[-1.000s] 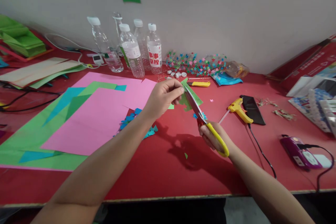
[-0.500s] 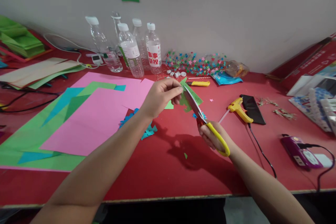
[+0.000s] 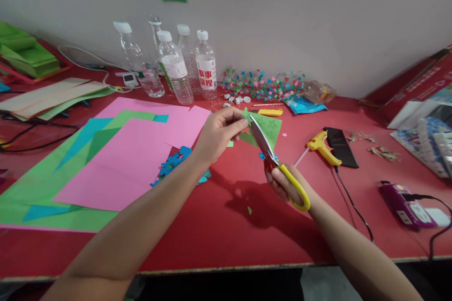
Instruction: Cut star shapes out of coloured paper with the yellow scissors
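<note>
Between its thumb and fingers, my left hand (image 3: 222,132) pinches a piece of green paper (image 3: 271,130) with star outlines drawn on it. My right hand (image 3: 282,182) is closed round the yellow handles of the scissors (image 3: 296,188), whose blades point up and left against the paper. Blue paper cutouts (image 3: 173,164) lie beside my left forearm, partly hidden by it. A small green scrap (image 3: 249,210) rests on the red table (image 3: 219,235) below the hands.
Plastic bottles (image 3: 174,75) stand near the wall, left of a star-covered bottle (image 3: 263,85). Pink sheets (image 3: 120,164) and green sheets cover the left. A yellow glue gun (image 3: 323,147), a phone (image 3: 341,146) and a purple power adapter (image 3: 406,204) lie at right.
The green paper has turned, and more of its star-marked face shows right of the blades. Both hands have shifted only slightly, and more blue cutouts are visible beside my left forearm.
</note>
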`<state>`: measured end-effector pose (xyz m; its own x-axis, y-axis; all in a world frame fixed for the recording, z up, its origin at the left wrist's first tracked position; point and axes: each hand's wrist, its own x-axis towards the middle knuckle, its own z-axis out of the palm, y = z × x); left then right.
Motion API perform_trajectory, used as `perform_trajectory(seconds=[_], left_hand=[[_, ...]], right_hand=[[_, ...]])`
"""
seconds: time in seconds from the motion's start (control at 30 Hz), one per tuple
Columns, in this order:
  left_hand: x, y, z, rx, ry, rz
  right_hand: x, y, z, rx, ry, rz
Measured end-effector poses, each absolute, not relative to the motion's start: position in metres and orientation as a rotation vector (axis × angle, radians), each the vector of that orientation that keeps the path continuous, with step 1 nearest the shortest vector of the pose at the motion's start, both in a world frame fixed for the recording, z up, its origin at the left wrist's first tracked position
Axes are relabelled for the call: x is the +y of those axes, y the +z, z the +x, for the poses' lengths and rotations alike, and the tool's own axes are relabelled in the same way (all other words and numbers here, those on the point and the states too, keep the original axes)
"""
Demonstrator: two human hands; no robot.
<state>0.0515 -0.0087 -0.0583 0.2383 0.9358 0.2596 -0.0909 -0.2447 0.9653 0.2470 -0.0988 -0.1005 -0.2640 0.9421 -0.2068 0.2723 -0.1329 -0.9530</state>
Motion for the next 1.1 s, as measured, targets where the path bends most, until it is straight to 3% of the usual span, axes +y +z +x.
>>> perform_trajectory(seconds=[0.3, 1.1], left_hand=[[-0.001, -0.07, 0.053, 0.897, 1.432, 1.59], [-0.012, -0.064, 0.062, 0.817, 1.296, 1.391]], right_hand=[[-0.1, -0.099, 0.242, -1.508, 1.412, -1.382], [-0.105, -0.098, 0.233, -1.468, 1.37, -1.452]])
